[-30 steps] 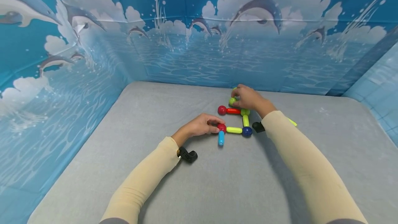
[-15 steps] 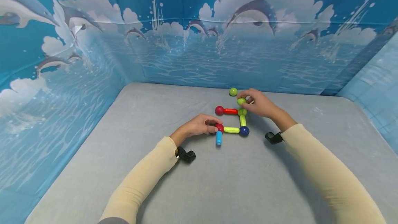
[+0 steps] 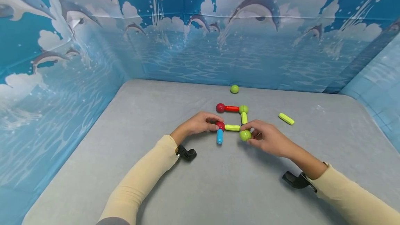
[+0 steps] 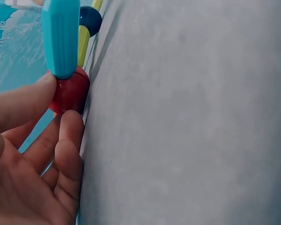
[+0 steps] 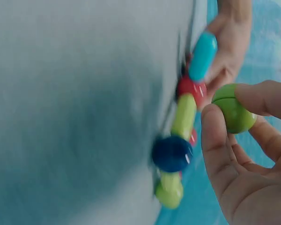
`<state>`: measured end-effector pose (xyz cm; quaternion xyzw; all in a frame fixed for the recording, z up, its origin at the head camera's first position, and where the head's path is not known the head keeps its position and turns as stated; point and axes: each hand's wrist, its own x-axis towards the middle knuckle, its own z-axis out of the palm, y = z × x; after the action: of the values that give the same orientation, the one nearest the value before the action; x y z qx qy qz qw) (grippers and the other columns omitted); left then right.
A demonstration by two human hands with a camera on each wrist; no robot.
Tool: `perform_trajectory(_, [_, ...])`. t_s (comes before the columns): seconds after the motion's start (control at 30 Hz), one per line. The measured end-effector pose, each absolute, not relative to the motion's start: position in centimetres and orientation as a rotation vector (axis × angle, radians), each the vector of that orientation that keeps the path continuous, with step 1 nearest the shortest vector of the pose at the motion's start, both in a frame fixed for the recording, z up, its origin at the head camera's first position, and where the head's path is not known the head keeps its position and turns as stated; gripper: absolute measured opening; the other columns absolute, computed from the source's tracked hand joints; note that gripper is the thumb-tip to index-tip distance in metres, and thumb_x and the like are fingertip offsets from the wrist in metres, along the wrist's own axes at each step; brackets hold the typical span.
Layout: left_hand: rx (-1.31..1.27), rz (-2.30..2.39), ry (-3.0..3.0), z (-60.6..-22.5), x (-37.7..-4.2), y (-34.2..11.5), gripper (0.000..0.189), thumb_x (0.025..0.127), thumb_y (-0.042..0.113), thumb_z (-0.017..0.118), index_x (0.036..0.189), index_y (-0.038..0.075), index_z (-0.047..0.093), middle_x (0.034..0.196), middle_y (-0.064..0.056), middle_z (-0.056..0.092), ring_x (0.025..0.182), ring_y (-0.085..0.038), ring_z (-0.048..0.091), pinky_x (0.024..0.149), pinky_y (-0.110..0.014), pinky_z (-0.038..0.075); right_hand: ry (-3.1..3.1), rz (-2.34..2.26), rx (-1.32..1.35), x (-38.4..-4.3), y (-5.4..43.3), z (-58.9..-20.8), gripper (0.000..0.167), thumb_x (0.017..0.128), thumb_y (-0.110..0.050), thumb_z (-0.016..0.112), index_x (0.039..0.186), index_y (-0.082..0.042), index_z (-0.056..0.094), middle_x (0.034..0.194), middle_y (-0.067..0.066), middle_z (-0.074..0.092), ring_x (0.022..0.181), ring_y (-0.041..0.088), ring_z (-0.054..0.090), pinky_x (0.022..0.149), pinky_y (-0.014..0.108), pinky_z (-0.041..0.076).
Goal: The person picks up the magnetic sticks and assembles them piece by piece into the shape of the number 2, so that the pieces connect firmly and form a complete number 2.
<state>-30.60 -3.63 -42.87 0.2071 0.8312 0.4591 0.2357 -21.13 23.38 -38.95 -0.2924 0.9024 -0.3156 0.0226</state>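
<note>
My left hand (image 3: 200,122) pinches a red ball (image 4: 71,93) between thumb and fingers. From that ball a light blue stick (image 3: 219,136) points toward me, and a yellow-green stick (image 3: 232,127) runs right to a dark blue ball (image 5: 172,153). Another yellow-green stick (image 3: 244,117) leads back to a green ball (image 3: 243,109), joined by a red stick (image 3: 232,108) to a second red ball (image 3: 220,107). In my right hand (image 3: 270,138), thumb and fingertips pinch a loose green ball (image 5: 233,108); in the head view it overlaps the dark blue ball, hiding most of it.
A green ball (image 3: 234,89) lies alone near the back edge of the grey table (image 3: 193,190). Off to the right is a loose yellow-green stick (image 3: 286,118). Blue dolphin-print cloth (image 3: 187,55) hangs behind the table and along its left side.
My right hand has carried the green ball from the back of the joined pieces toward me, to the dark blue corner. The left hand stays at the red ball.
</note>
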Motion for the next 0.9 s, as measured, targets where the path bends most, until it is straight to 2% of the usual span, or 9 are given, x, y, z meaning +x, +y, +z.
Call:
perform_trajectory(0.5, [0.534,1.299,2.293,-43.1,-30.1,-3.4,0.032,0.093,0.014,0.069,0.124,0.019,0.071,0.120,-0.003,0.070,0.083,-0.011,0.055,0.066,-0.021,0.048,2.572,-1.051,-0.839,-18.9,21.3,-41.5,0.034,0.087,-0.007,0.073,0.120,-0.004,0.062,0.111,0.008,0.066,0.080,0.002,0.058,0.069,0.020,0.053])
perform_trajectory(0.77, [0.529,1.302,2.284,-43.0,-30.2,-3.4,0.032,0.093,0.014,0.069,0.124,0.019,0.071,0.121,-0.003,0.070,0.081,-0.010,0.054,0.065,-0.021,0.048,2.603,-1.062,-0.771,-18.7,19.5,-40.9,0.029,0.083,-0.011,0.078,0.108,-0.007,0.063,0.098,0.002,0.067,0.082,0.004,0.059,0.070,0.020,0.052])
perform_trajectory(0.9, [0.529,1.300,2.291,-42.7,-30.0,-3.4,0.032,0.092,0.012,0.069,0.123,0.018,0.072,0.115,-0.003,0.072,0.078,-0.010,0.055,0.065,-0.021,0.048,2.630,-1.094,-0.741,-18.8,18.6,-40.8,0.029,0.082,-0.010,0.079,0.105,-0.006,0.063,0.092,0.002,0.068,0.081,0.007,0.061,0.069,0.021,0.053])
